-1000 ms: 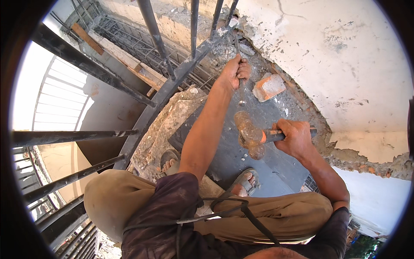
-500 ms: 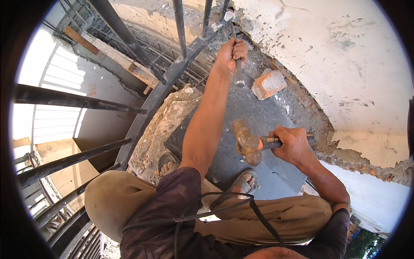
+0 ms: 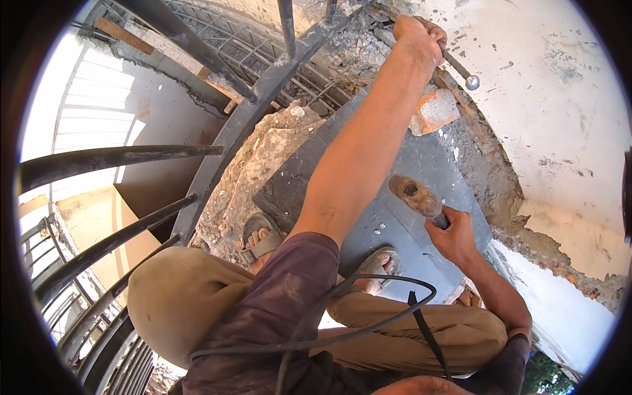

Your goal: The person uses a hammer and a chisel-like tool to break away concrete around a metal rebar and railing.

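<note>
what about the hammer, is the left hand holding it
No, the hammer is in the right hand, while the left hand grips a metal rod.

Bright daylight fills my view. On the wall at far left sunlight glares nearly white, striped by thin shadows, beside a grey shaded part. The metal rod I grip glints at its end. Railing bars bend toward the dark, blue-fringed circular edge.

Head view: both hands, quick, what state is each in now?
Left hand: closed, holding a metal rod.
Right hand: closed, holding a hammer.
</note>
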